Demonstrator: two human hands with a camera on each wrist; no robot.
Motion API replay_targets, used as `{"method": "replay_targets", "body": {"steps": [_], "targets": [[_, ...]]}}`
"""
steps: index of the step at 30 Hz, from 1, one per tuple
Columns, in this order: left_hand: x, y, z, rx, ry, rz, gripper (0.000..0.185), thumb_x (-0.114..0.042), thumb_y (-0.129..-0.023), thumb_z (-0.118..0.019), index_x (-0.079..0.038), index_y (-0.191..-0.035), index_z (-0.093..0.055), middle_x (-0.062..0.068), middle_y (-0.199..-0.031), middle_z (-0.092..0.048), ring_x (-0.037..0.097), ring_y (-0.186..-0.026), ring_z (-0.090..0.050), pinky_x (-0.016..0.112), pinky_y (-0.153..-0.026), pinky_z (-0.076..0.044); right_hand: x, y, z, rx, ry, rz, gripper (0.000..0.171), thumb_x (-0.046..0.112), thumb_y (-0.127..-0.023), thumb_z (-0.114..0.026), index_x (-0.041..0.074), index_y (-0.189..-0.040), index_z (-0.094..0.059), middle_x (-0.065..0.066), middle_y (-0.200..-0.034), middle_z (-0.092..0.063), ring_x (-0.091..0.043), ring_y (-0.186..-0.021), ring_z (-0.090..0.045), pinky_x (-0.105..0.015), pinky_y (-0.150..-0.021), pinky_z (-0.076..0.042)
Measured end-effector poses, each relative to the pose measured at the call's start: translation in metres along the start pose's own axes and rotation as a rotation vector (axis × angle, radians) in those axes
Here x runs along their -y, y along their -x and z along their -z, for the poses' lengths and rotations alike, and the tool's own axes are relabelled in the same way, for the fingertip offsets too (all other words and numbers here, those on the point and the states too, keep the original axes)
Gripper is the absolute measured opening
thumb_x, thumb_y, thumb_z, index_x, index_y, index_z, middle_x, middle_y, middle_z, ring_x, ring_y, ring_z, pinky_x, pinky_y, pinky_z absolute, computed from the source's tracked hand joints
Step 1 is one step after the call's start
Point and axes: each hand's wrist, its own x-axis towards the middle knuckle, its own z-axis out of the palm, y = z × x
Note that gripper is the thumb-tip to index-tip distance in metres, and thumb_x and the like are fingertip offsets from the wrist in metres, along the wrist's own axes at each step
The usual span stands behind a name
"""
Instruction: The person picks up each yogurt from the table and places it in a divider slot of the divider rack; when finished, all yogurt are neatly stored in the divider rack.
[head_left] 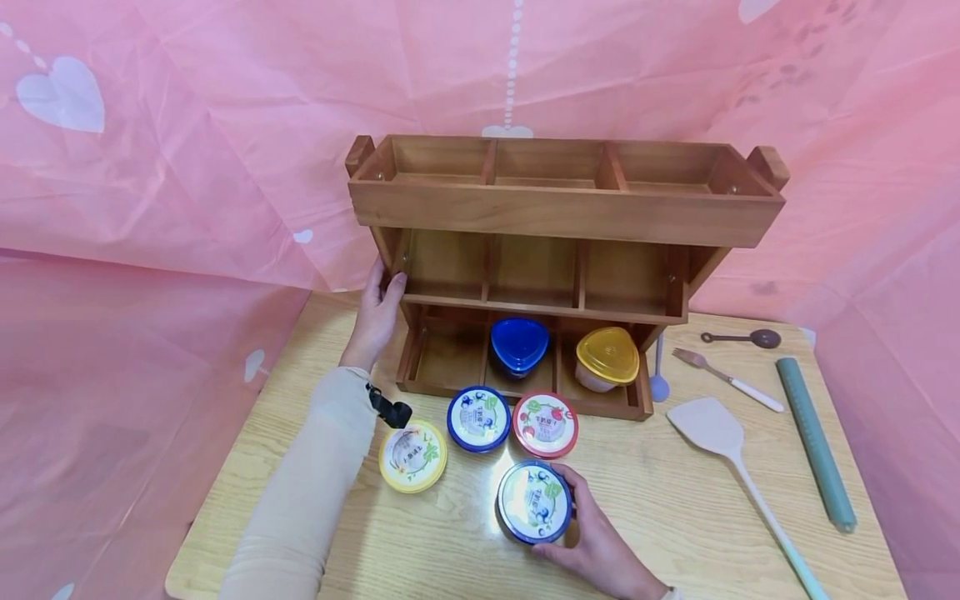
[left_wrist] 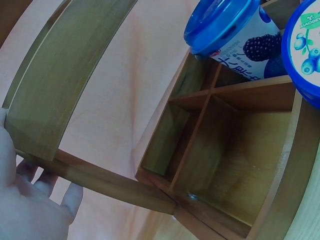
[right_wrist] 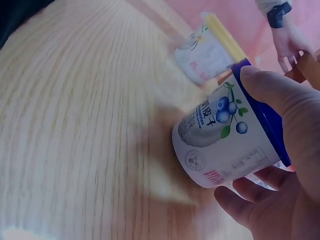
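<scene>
My right hand (head_left: 592,533) grips a blueberry yogurt cup (right_wrist: 225,132) with a dark blue rim, thumb at the lid and fingers round the far side. In the right wrist view the cup is tilted close over the table. My left hand (head_left: 377,321) holds the left side of a three-tier wooden rack (head_left: 562,212) at its middle tier, with fingers behind the wood. In front of the rack stand another blue-rimmed cup (head_left: 478,419), a red-rimmed cup (head_left: 545,425) and a yellow-rimmed cup (head_left: 413,456). The rack's bottom tier holds a blue-lidded tub (head_left: 519,344) and a yellow-lidded tub (head_left: 608,356).
On the right of the table (head_left: 637,483) lie a white spatula (head_left: 708,425), a fork (head_left: 727,379), a dark brown spoon (head_left: 761,338) and a long green stick-like thing (head_left: 816,442). A blue-grey spoon (head_left: 659,387) leans by the rack's right end. Pink cloth (head_left: 187,167) hangs behind and beside the table.
</scene>
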Motion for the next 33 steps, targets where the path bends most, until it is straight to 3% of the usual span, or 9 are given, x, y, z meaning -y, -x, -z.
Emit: {"method": "replay_targets", "body": {"steps": [4,6,11,17,25,29,33], "targets": [[0.0,0.0,0.0,-0.002,-0.001,0.006,0.06,-0.021,-0.106,-0.042,-0.019,-0.159,-0.015,0.009,-0.163,-0.022,0.023,-0.149,-0.025,0.037,-0.123,-0.022,0.011,0.005,0.0,0.009,-0.037,-0.057,0.105,0.041,-0.071,-0.087,0.021,-0.15,-0.022,-0.005,-0.154,-0.035,-0.031,-0.14,-0.038,-0.052,-0.112,-0.037],[0.0,0.0,0.0,-0.005,0.001,0.003,0.06,-0.021,-0.106,-0.042,-0.019,-0.159,-0.015,0.009,-0.163,-0.023,0.023,-0.149,-0.025,0.037,-0.123,-0.022,0.017,0.008,0.001,0.016,-0.05,-0.07,0.104,0.042,-0.071,-0.087,0.023,-0.15,-0.022,-0.006,-0.153,-0.036,-0.032,-0.139,-0.039,-0.054,-0.111,-0.037],[0.002,0.0,-0.001,-0.018,0.021,-0.027,0.059,-0.017,-0.105,-0.043,-0.014,-0.159,-0.018,0.012,-0.162,-0.025,0.024,-0.149,-0.026,0.037,-0.123,-0.022,0.036,0.016,0.007,0.031,-0.051,-0.053,0.105,0.042,-0.071,-0.087,0.028,-0.15,-0.019,-0.006,-0.152,-0.037,-0.031,-0.139,-0.041,-0.05,-0.111,-0.04],[0.001,0.001,-0.001,-0.021,0.022,-0.032,0.059,-0.018,-0.105,-0.043,-0.015,-0.159,-0.018,0.012,-0.161,-0.026,0.024,-0.148,-0.027,0.037,-0.123,-0.023,0.056,0.016,0.012,-0.017,-0.033,-0.008,0.108,0.038,-0.069,-0.089,0.028,-0.151,-0.02,0.0,-0.152,-0.037,-0.025,-0.137,-0.043,-0.039,-0.11,-0.043],[-0.001,0.002,-0.001,-0.018,0.009,-0.013,0.059,-0.019,-0.106,-0.043,-0.017,-0.159,-0.017,0.011,-0.162,-0.025,0.023,-0.149,-0.026,0.036,-0.123,-0.022,0.068,0.001,0.011,-0.084,-0.057,0.216,0.103,0.033,-0.072,-0.088,0.026,-0.151,-0.022,-0.003,-0.151,-0.04,-0.023,-0.135,-0.045,-0.023,-0.106,-0.044],[-0.002,0.001,0.0,-0.013,-0.012,0.003,0.06,-0.021,-0.106,-0.043,-0.019,-0.159,-0.015,0.009,-0.163,-0.022,0.023,-0.149,-0.025,0.037,-0.123,-0.022,0.075,-0.014,0.007,-0.125,-0.071,0.372,0.102,0.028,-0.073,-0.088,0.021,-0.152,-0.023,-0.006,-0.151,-0.04,-0.025,-0.135,-0.045,-0.022,-0.106,-0.043],[-0.001,0.001,0.0,-0.009,-0.018,0.004,0.06,-0.022,-0.106,-0.042,-0.019,-0.16,-0.015,0.01,-0.163,-0.022,0.024,-0.15,-0.024,0.039,-0.123,-0.021,0.086,-0.029,0.003,-0.139,-0.084,0.44,0.101,0.022,-0.073,-0.088,0.014,-0.151,-0.024,-0.008,-0.151,-0.039,-0.025,-0.134,-0.045,-0.026,-0.105,-0.046]]}}
